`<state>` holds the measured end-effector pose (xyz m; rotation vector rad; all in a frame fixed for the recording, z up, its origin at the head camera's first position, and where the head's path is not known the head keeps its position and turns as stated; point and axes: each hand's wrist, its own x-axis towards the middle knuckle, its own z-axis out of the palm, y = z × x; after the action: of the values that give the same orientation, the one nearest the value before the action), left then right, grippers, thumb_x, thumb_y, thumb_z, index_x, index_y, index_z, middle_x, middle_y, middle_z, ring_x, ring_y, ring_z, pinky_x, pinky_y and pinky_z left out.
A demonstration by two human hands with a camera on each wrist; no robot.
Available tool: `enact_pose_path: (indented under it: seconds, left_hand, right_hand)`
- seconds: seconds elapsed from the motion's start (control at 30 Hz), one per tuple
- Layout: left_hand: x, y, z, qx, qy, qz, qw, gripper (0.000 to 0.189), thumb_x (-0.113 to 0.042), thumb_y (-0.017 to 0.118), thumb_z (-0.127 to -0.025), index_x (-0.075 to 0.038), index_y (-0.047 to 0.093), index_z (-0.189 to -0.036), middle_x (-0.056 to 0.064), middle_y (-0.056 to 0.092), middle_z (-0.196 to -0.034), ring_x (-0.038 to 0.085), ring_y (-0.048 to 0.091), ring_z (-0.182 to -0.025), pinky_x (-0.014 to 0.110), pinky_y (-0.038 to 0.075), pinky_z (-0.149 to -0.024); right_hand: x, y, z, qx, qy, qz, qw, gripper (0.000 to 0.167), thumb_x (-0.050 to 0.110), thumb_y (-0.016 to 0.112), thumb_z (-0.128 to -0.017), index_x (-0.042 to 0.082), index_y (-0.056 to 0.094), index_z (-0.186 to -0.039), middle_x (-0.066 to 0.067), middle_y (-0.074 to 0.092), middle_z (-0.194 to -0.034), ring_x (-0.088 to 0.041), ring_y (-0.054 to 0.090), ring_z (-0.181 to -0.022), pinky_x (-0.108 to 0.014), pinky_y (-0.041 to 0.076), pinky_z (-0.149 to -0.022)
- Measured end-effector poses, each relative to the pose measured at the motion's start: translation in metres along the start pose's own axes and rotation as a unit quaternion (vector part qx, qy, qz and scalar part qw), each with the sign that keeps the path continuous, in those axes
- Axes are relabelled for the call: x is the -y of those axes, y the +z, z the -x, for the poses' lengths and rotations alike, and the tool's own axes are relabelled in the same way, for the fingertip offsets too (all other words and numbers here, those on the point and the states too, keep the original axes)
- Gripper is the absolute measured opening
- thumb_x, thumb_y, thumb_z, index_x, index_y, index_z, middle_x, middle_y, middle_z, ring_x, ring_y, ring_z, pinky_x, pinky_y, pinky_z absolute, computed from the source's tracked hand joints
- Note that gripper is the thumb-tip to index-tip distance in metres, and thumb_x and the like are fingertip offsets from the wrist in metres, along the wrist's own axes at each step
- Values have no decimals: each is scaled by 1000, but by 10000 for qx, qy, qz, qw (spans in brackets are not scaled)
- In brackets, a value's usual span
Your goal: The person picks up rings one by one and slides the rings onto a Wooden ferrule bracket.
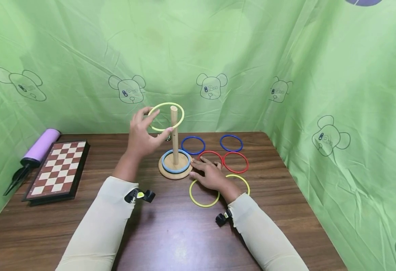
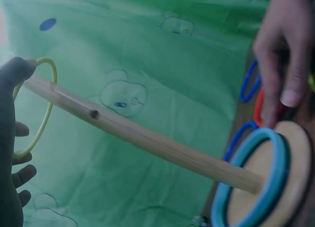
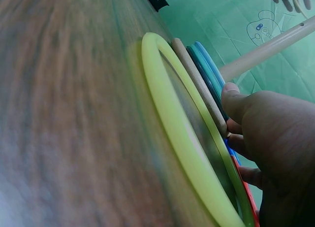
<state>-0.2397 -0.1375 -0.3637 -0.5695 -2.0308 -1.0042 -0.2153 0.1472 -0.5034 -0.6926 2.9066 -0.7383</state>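
Note:
My left hand (image 1: 142, 131) pinches a pale yellow ring (image 1: 183, 113) between thumb and fingers, up at the top of a wooden peg (image 1: 175, 141). In the left wrist view the yellow ring (image 2: 50, 111) loops around the peg's upper end (image 2: 42, 87). A light blue ring (image 1: 164, 165) lies around the peg's foot on the round wooden base (image 1: 175, 176). With its fingers extended, my right hand (image 1: 211, 175) reaches the base's right edge. Its thumb (image 3: 231, 91) is right at the rim of the base (image 3: 197, 81) in the right wrist view.
Right of the base lie two yellow rings (image 1: 191, 195), two red rings (image 1: 248, 165) and two dark blue rings (image 1: 193, 137). On the left are a checkered board (image 1: 58, 165) and a purple pump (image 1: 42, 143). A green curtain (image 1: 184, 49) hangs behind the table.

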Motion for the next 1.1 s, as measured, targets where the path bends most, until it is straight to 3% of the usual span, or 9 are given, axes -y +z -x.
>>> enact_pose_path:
  seconds: [0.3,0.57,0.87,1.1]
  left_hand:
    - [14,10,30,456,-292,105,9985,75,-38,89,-83,5,70,-142,32,60,-147,54,54,-136,73,38,-113]
    - [25,21,54,666,-240,-75,9975,76,-36,93,-80,4,70,-141,32,60,-147,53,56,-135,73,41,-109]
    - [35,33,85,990,-705,291,9922,75,-30,96,-80,6,69,-141,30,58,-154,52,53,-141,72,41,-116]
    - [39,42,100,1262,-884,336,9875,79,-29,97,-81,6,66,-145,31,55,-157,55,50,-146,75,39,-119]
  right_hand:
    - [0,-1,0,-8,-26,30,10000,57,53,61,-110,28,57,-161,5,51,-170,-34,32,-168,-78,19,-123]
    - [2,-1,0,9,-5,10,10000,57,53,61,-110,28,57,-161,4,52,-169,-34,32,-168,-79,18,-123]
    - [0,1,0,-54,4,76,10000,56,53,61,-110,28,58,-160,4,53,-168,-35,33,-167,-79,19,-123]
    - [1,-1,1,-30,-24,83,10000,56,53,60,-110,27,57,-160,4,53,-169,-35,33,-167,-80,20,-123]
